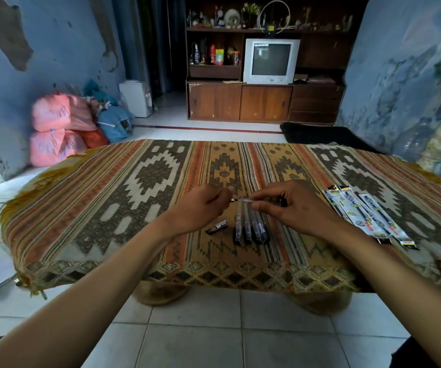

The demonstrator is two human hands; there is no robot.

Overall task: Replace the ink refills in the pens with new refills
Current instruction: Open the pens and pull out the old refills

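Both hands (203, 205) (291, 205) pinch a clear, black-ended pen (251, 200) level.

Right hand (291, 208) and left hand (203, 205) pinch a clear-barrelled pen (243, 200) over four capped pens (251, 227) on the patterned woven cloth (108, 195).

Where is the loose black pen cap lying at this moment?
In the head view the loose pen cap lies on the patterned tablecloth, just left of the row of pens and below the left hand.
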